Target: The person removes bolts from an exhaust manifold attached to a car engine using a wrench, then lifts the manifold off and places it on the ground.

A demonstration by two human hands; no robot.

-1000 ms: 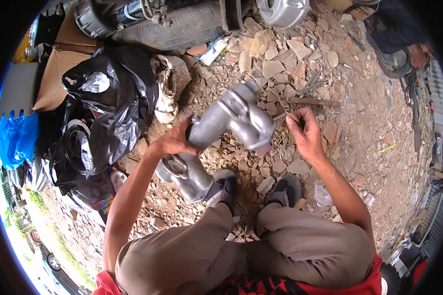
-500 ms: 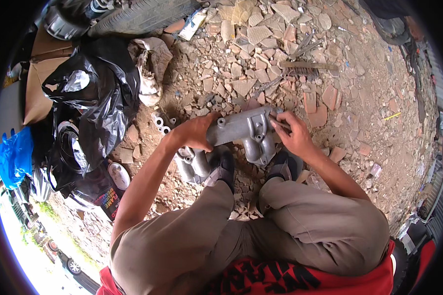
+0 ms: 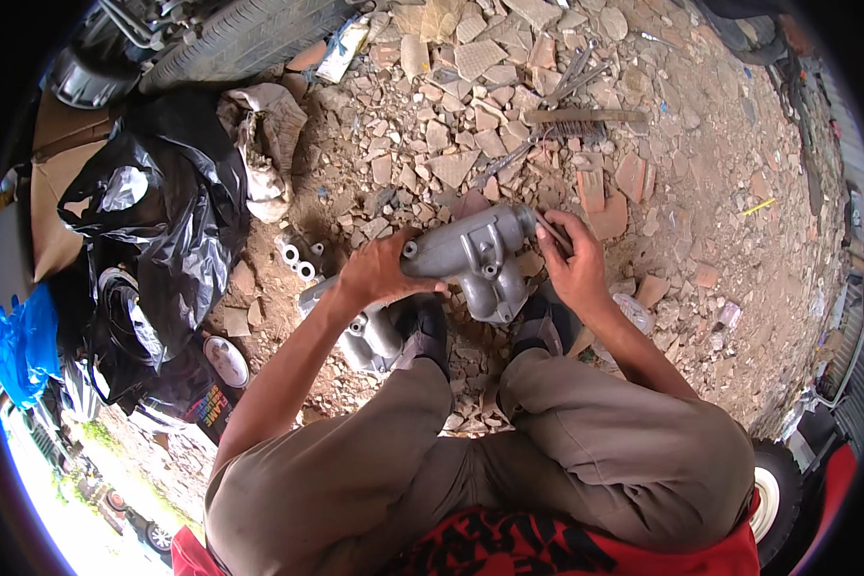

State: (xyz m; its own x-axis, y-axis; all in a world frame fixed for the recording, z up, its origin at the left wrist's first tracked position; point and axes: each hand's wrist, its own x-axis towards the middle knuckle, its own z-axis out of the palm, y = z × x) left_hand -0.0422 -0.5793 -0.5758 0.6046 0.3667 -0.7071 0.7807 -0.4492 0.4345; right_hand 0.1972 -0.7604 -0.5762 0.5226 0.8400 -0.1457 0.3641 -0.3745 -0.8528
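I hold a grey cast-metal housing (image 3: 475,259) with bolt holes above my shoes. My left hand (image 3: 379,272) grips its left end. At the housing's round right opening, my right hand (image 3: 574,264) pinches a thin rod-like tool (image 3: 550,230). A second grey metal casting (image 3: 360,331) lies on the dirt under my left forearm, partly hidden. I squat with both knees in khaki trousers low in the view.
Broken stone and rubble (image 3: 470,86) cover the ground ahead. A wire brush (image 3: 576,117) lies at the back. A black plastic bag (image 3: 163,240) and dirty cloth (image 3: 264,144) sit left, a tyre (image 3: 250,34) top left, blue gloves (image 3: 19,346) far left.
The housing has come down from a raised, tilted position to lie level just above my shoes. My right hand closed in on its right opening with the thin tool.
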